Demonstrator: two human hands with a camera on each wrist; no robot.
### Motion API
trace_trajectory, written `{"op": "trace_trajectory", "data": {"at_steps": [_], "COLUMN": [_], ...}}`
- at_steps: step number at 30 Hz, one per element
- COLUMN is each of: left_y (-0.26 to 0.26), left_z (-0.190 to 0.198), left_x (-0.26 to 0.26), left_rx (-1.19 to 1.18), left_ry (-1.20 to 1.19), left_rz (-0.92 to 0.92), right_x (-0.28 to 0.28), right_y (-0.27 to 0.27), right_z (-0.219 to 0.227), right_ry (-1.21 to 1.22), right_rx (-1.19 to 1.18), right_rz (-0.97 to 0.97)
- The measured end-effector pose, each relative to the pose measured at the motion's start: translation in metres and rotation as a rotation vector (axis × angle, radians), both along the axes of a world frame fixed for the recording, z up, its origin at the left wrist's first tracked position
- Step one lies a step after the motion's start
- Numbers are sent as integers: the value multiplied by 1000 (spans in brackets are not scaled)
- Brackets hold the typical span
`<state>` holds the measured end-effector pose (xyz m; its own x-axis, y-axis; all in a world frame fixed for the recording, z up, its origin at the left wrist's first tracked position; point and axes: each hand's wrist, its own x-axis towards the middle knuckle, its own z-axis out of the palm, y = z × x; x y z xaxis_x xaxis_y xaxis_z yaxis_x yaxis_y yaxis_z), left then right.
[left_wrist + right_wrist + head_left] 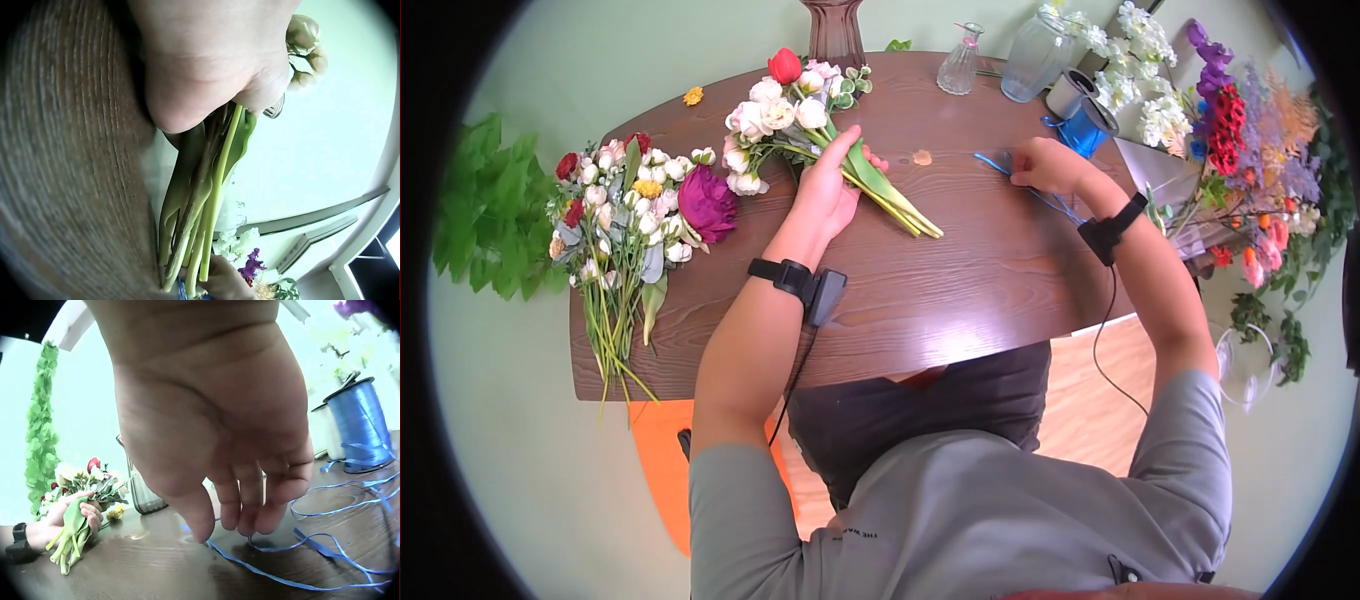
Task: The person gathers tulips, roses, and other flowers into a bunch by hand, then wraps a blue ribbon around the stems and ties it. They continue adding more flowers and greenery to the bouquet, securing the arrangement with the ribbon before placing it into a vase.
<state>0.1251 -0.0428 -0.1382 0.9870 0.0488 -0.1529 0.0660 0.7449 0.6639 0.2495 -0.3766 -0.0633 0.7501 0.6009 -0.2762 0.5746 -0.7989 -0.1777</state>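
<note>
My left hand grips the stems of a small bouquet of white and pale pink flowers with one red tulip. Its green stems stick out past the palm toward the right; the left wrist view shows the stems below the hand. At the right of the table my right hand pinches a thin blue ribbon between thumb and fingertips. In the right wrist view loose ribbon curls on the tabletop under the hand, beside the blue spool.
A second pile of flowers with a large purple bloom lies on the left. Along the back stand a tall pinkish vase, a small glass vase, a glass jar and a grey spool. More colourful flowers fill the right side.
</note>
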Motion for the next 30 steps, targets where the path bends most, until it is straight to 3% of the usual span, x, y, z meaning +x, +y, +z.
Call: {"op": "trace_trajectory", "data": {"at_steps": [12, 30], "left_y": [2, -1], "left_z": [-1, 3], "left_x": [0, -1], "left_rx": [28, 33], "left_ry": [16, 21], "left_rz": [-12, 8], "right_x": [4, -7], "right_y": [-6, 6], "right_z": [22, 15], "right_ry": [13, -11], "right_rx": [226, 120], "right_rz": [-50, -14]}}
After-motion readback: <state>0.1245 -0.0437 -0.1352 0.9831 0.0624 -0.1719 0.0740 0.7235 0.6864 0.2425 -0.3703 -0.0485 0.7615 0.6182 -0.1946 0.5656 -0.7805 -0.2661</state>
